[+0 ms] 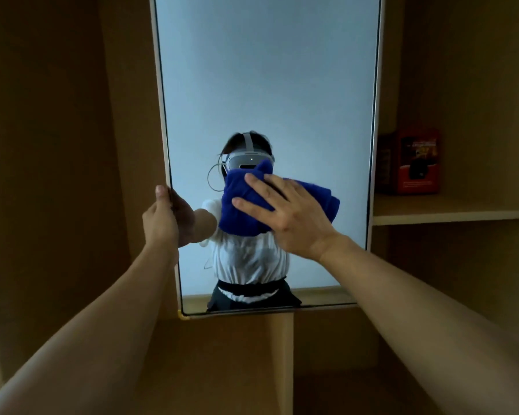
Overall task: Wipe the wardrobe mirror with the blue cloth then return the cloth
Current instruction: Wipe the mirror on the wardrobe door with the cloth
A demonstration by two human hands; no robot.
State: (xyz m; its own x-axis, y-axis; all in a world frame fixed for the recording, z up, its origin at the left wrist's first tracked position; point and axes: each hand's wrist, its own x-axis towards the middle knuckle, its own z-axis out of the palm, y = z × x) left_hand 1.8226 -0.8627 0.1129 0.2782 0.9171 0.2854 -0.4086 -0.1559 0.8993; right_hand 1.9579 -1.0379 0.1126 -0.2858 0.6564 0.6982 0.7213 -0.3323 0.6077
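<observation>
The tall wardrobe mirror (267, 70) with a pale frame fills the middle of the head view. My right hand (285, 217) lies flat with fingers spread on the bunched blue cloth (240, 211), pressing it against the glass at mid-height. My left hand (161, 217) grips the mirror's left edge at about the same height, fingers wrapped behind the frame. The glass reflects a person in a white top and a headset, partly covered by the cloth.
Wooden wardrobe panels surround the mirror. At the right a shelf (450, 212) carries a red box (411, 160). Below the mirror stands a vertical wooden divider (282, 363) with open compartments on either side.
</observation>
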